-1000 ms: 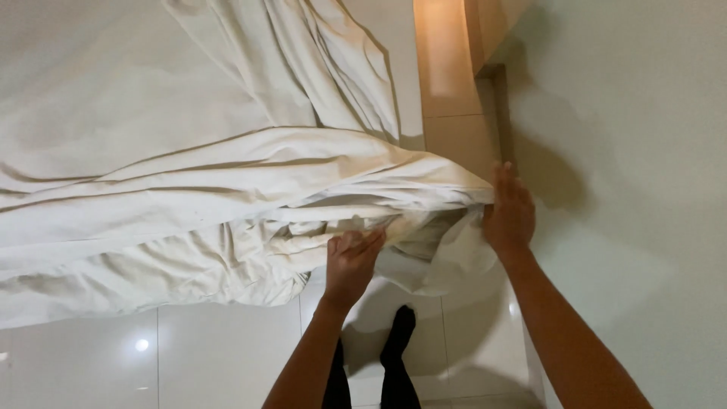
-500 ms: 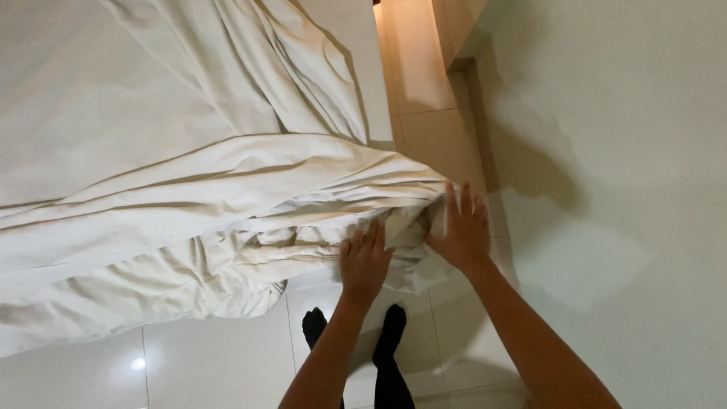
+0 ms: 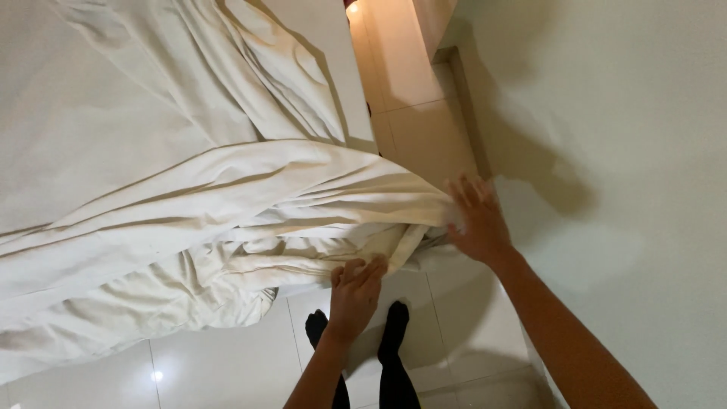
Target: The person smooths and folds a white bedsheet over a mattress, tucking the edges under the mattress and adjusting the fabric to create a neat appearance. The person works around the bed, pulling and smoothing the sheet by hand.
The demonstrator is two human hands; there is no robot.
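A bed corner covered in rumpled cream-white sheets [image 3: 189,197] fills the left of the head view. My left hand [image 3: 354,295] lies flat, fingers together, against the bunched sheet folds hanging at the bed's near corner. My right hand [image 3: 478,220] is spread open with its fingers touching the sheet's outer corner edge, close to the pale wall. Neither hand clearly grips the cloth. My two feet in black socks [image 3: 382,344] stand on the tile below the hands.
A pale wall [image 3: 621,151] runs along the right, very close to the bed corner. Glossy white floor tiles [image 3: 227,363] lie below. A narrow beige-tiled strip [image 3: 409,91] lit from the top runs between bed and wall.
The view has shifted and my right hand has slid left along the sheet's corner, opening its fingers. My left hand has dropped lower under the folds. My feet have come together.
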